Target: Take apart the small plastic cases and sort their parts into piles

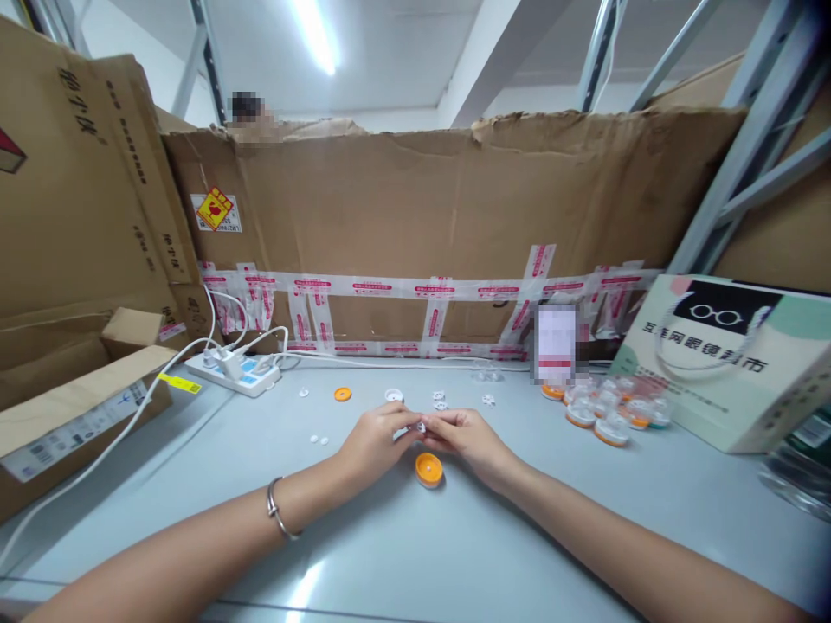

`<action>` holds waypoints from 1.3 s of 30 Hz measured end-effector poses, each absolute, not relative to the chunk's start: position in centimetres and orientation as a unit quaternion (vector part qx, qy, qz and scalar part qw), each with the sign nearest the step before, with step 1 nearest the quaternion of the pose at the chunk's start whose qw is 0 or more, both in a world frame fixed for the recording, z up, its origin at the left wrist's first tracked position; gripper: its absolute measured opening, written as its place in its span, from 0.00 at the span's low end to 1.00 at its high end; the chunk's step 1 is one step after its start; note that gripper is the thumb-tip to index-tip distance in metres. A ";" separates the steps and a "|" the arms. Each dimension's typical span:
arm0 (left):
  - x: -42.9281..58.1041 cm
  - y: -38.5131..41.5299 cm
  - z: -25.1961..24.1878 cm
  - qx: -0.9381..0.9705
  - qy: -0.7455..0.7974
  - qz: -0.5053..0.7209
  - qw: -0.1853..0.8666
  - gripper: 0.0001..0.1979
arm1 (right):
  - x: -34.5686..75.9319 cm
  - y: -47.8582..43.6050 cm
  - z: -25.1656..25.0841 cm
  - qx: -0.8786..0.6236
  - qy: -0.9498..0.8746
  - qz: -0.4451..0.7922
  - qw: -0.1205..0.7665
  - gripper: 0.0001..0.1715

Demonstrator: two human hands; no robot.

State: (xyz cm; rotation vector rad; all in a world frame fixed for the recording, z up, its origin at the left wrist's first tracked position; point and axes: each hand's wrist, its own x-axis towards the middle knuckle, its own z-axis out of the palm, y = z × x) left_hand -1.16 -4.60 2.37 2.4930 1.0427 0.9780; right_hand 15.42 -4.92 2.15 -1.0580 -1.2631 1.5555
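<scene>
My left hand (381,439) and my right hand (468,443) meet over the middle of the table, fingertips pinched together on a small white plastic piece (421,427). The fingers cover most of this piece. Just below them on the table lies a round orange cup-like part (429,470). Beyond my fingertips are a white ring-shaped part (393,395) and two small white pieces with dark spots (440,401). A similar white piece (488,400) lies farther right. An orange ring (342,394) and two small white discs (319,439) rest to the left.
Clear round cases with orange bases (610,426) cluster at the right, beside a paper bag (707,363) and a bottle (805,459). A power strip (253,378) with white cables and an open carton (84,407) stand left. A large cardboard box (389,208) walls the back.
</scene>
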 end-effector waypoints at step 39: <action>-0.3 -3.1 1.5 0.899 0.278 0.334 -0.053 0.07 | 15.2 -4.4 1.6 -0.471 -0.451 0.573 0.497 0.16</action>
